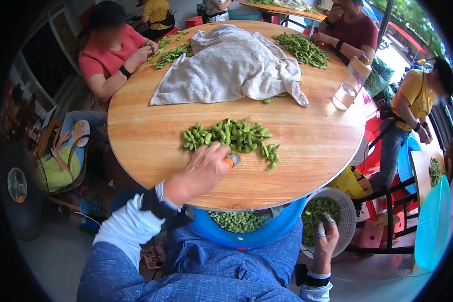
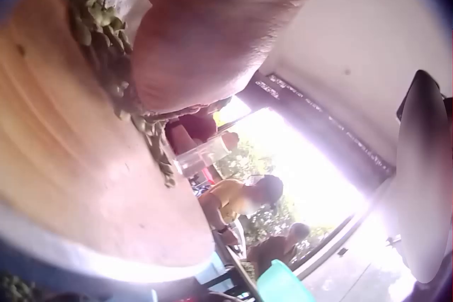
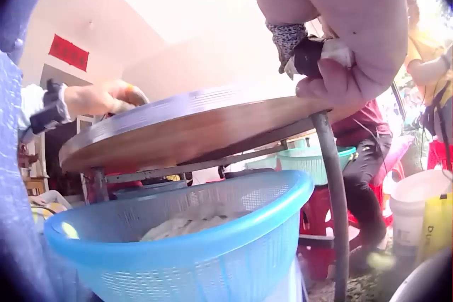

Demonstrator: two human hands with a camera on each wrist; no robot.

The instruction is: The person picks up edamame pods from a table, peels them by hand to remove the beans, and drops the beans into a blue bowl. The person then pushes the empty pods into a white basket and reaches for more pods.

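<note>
A pile of green bean pods [image 1: 236, 135] lies on the round wooden table [image 1: 297, 161]. Over its near left edge the left hand [image 1: 201, 171] reaches palm down, an orange band and a grey covering on one digit; its other fingertips are hidden. The left wrist view shows that palm [image 2: 212, 40] close up beside the pods [image 2: 106, 40]. Low at the table's near right side, the right hand [image 1: 325, 244] is raised above a white basket [image 1: 350, 214] of pods, fingers loosely bent, tips wrapped, no pod visible in it. It also appears in the right wrist view [image 3: 354, 47].
A blue basin [image 1: 199, 221] of shelled beans stands at the lap, under the table's edge. Farther back on the table are a grey cloth [image 1: 226, 65], more pods [image 1: 302, 49] and a clear bottle [image 1: 351, 85]. Other people sit around the table.
</note>
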